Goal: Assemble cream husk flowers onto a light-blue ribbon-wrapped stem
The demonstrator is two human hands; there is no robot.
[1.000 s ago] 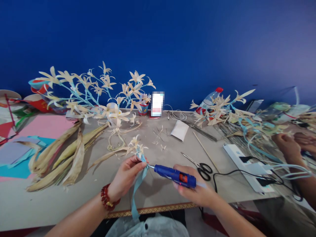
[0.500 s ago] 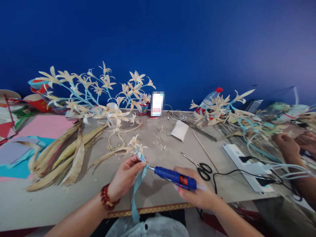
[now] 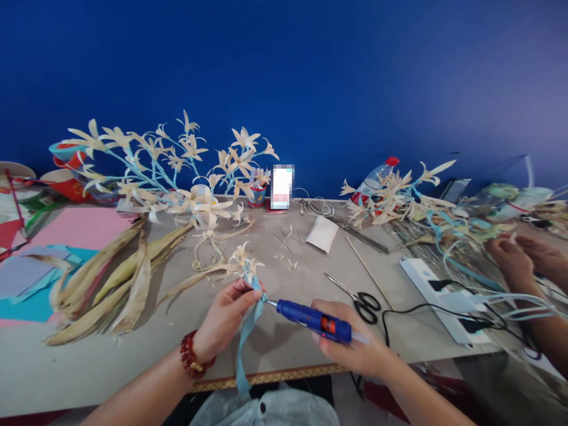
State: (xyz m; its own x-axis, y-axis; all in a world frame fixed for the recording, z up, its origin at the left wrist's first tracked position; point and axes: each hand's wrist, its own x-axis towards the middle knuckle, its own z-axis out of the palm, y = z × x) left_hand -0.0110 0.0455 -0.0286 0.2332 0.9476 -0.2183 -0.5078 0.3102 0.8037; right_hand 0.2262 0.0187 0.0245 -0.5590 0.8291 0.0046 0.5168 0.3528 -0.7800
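Note:
Between the thumb and fingers of my left hand is the stem of a small husk flower, its pale petals pointing away from me. A light blue ribbon runs from the stem and hangs down past the table edge. My right hand is wrapped round a blue hot glue gun, with a clear glue stick poking from its back. The gun's metal nozzle meets the ribbon-wrapped stem just beside my left thumb.
Scissors lie right of the glue gun, near a white power strip with cables. Dried corn husks and coloured paper spread out left. Finished flower branches stand behind. Another person's hands work at far right.
My hands, the glue gun and the flower stay almost still, with the nozzle at the stem. At far right the other person's hands have come closer together.

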